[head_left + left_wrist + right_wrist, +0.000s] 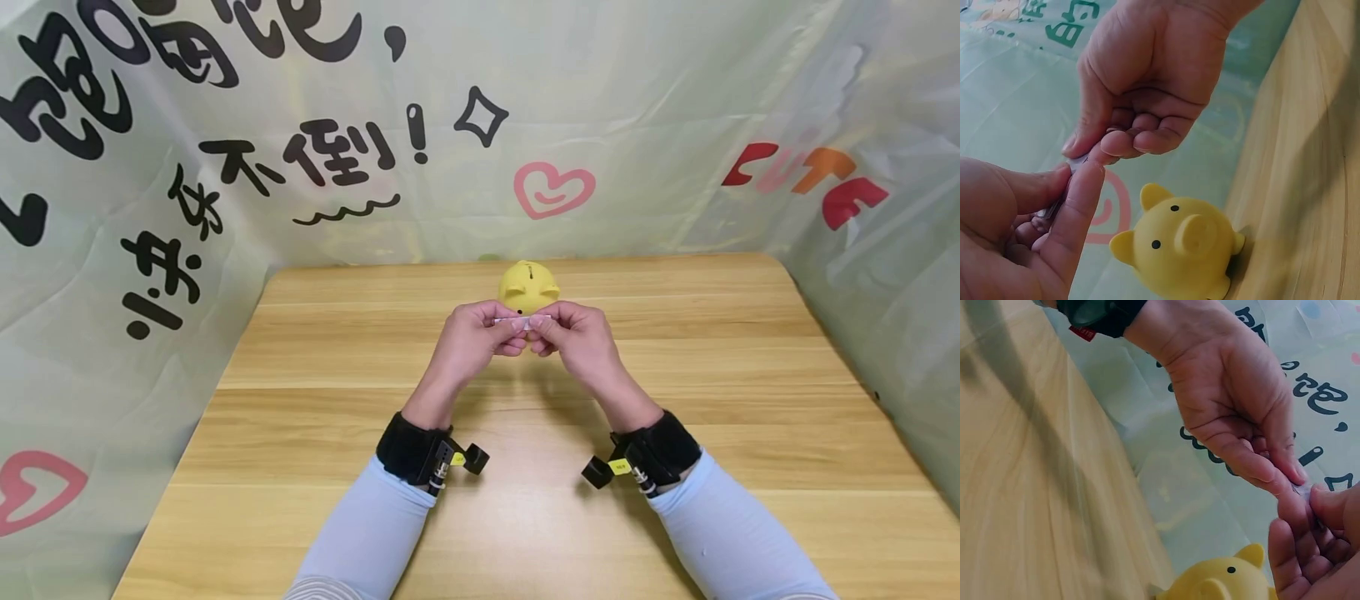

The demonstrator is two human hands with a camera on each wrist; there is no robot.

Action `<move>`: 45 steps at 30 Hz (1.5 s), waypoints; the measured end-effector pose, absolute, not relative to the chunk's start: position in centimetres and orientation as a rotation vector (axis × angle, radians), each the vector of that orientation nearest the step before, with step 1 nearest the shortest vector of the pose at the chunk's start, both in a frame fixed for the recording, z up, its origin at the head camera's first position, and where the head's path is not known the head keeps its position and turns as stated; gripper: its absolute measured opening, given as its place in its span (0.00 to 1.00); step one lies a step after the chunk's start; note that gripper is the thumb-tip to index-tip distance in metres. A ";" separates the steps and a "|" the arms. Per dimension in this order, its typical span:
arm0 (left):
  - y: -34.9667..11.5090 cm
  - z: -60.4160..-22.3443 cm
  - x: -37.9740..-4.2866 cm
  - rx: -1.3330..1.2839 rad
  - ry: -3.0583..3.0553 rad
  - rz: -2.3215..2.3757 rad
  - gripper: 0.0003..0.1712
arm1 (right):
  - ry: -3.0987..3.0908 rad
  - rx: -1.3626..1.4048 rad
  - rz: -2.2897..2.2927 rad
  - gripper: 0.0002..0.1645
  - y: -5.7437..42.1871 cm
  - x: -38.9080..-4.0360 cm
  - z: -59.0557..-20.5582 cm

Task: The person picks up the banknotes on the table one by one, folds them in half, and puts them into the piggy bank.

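A small, thin, pale strip point(527, 324), perhaps folded paper, is pinched between both hands over the table. My left hand point(471, 337) holds its left end between thumb and finger. At the other end, my right hand point(583, 337) pinches it with the thumb on top. The thumbs nearly meet, and most of the strip point(1077, 163) is hidden by the fingers. Just beyond the hands stands a yellow piggy bank point(529, 283), upright, with a dark slot on its top. Its snout and black eyes show in the left wrist view.
The wooden table point(315, 433) carries the piggy bank near its back edge. Behind and at the sides hangs a pale printed cloth point(645, 125) with black lettering and pink hearts. Each wrist wears a black strap point(408, 450) with a small camera.
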State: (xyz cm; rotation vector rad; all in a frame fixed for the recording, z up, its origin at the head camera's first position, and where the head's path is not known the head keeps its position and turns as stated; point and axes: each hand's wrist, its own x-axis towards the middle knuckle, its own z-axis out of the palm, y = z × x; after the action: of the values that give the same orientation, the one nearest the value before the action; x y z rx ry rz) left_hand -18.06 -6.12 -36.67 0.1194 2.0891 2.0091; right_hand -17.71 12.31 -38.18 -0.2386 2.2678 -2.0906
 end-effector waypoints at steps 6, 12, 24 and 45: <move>-7.2 -36.8 -18.4 0.201 1.969 1.970 0.11 | 2.214 -0.238 -2.064 0.16 12.7 -18.1 -37.9; -7.8 -37.0 -18.8 0.124 2.026 1.983 0.09 | 2.260 -0.103 -2.106 0.14 13.1 -18.3 -38.0; -6.9 -38.3 -19.4 0.094 1.867 2.169 0.06 | 2.121 -0.086 -2.261 0.07 12.2 -18.0 -39.1; -5.7 -37.6 -24.3 0.184 2.714 1.365 0.44 | 2.847 -0.077 -1.679 0.32 13.3 -25.0 -36.3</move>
State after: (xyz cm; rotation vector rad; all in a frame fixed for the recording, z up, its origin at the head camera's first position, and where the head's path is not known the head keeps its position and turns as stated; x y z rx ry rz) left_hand -24.29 -5.66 -37.58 0.1840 2.7140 1.3653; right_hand -25.03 13.35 -36.34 -0.0768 2.8474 -1.6786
